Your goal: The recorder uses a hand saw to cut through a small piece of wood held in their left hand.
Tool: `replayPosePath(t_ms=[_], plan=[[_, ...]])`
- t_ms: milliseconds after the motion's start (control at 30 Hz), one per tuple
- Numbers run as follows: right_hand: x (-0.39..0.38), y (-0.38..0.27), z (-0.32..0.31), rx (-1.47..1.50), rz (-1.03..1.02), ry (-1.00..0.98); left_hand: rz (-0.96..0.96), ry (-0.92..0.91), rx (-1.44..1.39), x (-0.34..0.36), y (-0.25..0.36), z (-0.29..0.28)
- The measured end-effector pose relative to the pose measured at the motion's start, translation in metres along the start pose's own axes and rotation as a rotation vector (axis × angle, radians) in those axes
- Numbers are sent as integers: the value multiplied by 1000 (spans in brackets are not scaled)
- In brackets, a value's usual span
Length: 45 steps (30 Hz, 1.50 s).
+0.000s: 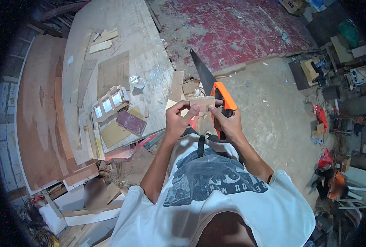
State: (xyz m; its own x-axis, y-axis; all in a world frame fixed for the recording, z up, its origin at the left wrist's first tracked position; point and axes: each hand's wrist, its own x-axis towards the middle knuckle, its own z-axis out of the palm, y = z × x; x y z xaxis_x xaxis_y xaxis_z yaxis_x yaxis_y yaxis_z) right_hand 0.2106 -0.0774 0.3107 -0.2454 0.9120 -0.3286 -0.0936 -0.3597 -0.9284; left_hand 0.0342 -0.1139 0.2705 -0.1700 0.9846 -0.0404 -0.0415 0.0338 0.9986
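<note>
A small, light rectangular wood piece [202, 103] is held level between both hands in front of my chest. Thumb and fingers of my left hand [179, 120] pinch its left end. My right hand [229, 122] grips the handle of a handsaw [224, 94], orange with black, and its thumb and a finger also touch the right end of the wood piece. The dark saw blade [203, 72] points up and away to the left, its teeth clear of the wood piece.
A large worktable [150, 53] on the left bears a small slatted wooden frame [111, 102], a dark red block [131, 123], a crumpled white bag [136, 82] and wood strips [100, 47]. Wood scraps [188, 87] lie by its edge. Clutter and tools line the right wall.
</note>
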Motion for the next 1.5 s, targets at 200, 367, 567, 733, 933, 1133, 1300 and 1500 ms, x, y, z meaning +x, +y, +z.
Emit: replayPosePath(t_ms=[200,367,567,733,933,1133,1300,1500], plan=[[-25,-6,-21,-28,-1,-39,-87,10,-46,-31,28,25],[-38,-8,-31,-46,10,-55,-101,23,-77,-50,29,39],[-42,0,-40,-51,18,-59,-94,22,-85,-59,34,47],[-43,3,-35,-85,39,-24,-113,28,-92,-58,19,40],[-24,30,-34,-81,123,52,-147,216,-156,-39,-57,3],[-1,73,-34,-161,234,141,-214,314,1020,-20,-137,-28],[10,110,-39,-232,317,169,-315,173,1180,1,-167,-13],[35,156,-42,-305,445,178,-187,65,1379,4,-206,-14]])
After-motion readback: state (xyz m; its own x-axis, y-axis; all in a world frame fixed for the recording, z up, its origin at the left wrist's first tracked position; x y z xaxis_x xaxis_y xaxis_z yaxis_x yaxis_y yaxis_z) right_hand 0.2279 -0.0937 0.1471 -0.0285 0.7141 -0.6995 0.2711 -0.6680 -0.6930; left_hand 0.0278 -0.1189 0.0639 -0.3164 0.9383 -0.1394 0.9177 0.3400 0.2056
